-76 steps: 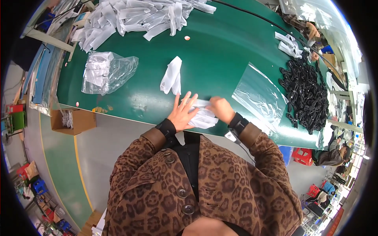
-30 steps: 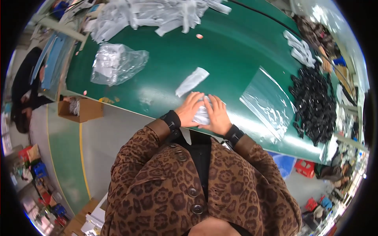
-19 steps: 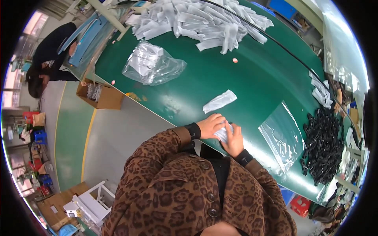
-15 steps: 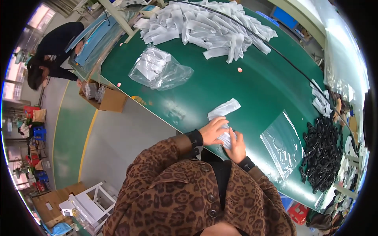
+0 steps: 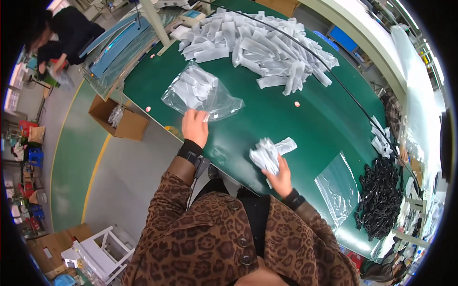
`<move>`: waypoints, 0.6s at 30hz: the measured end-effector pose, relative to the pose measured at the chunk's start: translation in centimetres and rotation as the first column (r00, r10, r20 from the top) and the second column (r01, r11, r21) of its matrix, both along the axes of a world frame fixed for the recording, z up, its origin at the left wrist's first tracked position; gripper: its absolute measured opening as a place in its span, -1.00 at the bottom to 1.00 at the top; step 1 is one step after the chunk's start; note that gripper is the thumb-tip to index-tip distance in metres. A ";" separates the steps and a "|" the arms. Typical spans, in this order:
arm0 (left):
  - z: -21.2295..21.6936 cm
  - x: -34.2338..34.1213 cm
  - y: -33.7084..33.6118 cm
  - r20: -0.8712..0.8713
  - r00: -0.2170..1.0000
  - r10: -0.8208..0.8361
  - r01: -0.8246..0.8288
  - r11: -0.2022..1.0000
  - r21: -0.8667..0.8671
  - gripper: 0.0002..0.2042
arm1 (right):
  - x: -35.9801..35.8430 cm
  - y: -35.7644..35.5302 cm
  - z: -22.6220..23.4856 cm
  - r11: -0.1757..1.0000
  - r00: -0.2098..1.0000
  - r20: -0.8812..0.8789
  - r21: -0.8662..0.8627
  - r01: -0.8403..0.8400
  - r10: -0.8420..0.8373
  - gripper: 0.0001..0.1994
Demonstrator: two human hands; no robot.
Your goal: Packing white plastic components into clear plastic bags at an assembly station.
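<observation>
Your right hand (image 5: 281,178) was closed around a loose bundle of thin, whitish strip-shaped pieces (image 5: 265,156), thumb toward you and fingers on its right side, near the front edge of the dark green counter (image 5: 324,128). Just beyond the bundle lay a single flat white strip (image 5: 287,145), partly hidden behind it. Your left hand (image 5: 195,128), well to the left, had its fingers bent together at the near edge of a crinkled clear plastic bag (image 5: 230,103) with similar white pieces inside; whether the fingers pinched the film or only touched it, you could not tell from this view. The bag lay on its side, its looser film spread to the right. Farther back was a large heap of the same white strips (image 5: 267,47); to your right, a flat clear plastic sheet or bag (image 5: 338,188) lay beside a mound of black, cable-like coils (image 5: 380,200). As a judgement, the bundle called for a firm but gentle grip, since its ends looked uneven and thin pieces could slip out or crease. At the bag, a light pinch on one layer of film seemed best, because pulling hard could drag or tip the contents.
</observation>
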State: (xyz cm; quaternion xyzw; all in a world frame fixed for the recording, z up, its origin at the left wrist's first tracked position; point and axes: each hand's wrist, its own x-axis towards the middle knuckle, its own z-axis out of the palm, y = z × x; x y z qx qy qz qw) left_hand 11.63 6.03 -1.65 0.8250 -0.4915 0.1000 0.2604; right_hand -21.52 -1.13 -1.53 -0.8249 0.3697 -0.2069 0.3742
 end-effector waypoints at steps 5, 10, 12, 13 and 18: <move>1.8 -1.0 0.2 -0.284 0.955 -0.085 -0.013 0.946 -0.324 -0.82 | 12.9 -4.6 0.9 0.974 0.952 0.204 -0.028 -0.226 0.227 -0.21; 3.0 -0.3 1.7 -0.365 0.921 -0.133 -0.022 0.920 -0.391 -0.88 | 21.4 -7.3 -0.7 0.959 0.957 0.133 0.087 -0.269 0.256 -0.30; 2.8 0.5 2.5 -0.366 0.920 -0.140 -0.010 0.925 -0.380 -0.88 | 23.3 -7.2 -0.5 0.929 0.984 0.108 0.329 -0.167 0.139 -0.36; 2.4 0.9 2.8 -0.371 0.919 -0.131 -0.023 0.923 -0.385 -0.88 | 23.7 -7.2 -0.6 0.928 0.984 0.103 0.329 -0.175 0.148 -0.36; 2.0 3.0 2.9 -0.515 0.852 -0.091 -0.205 0.848 -0.489 -0.92 | 24.3 -6.6 -0.6 0.104 0.892 0.430 0.902 -0.418 -0.142 -0.52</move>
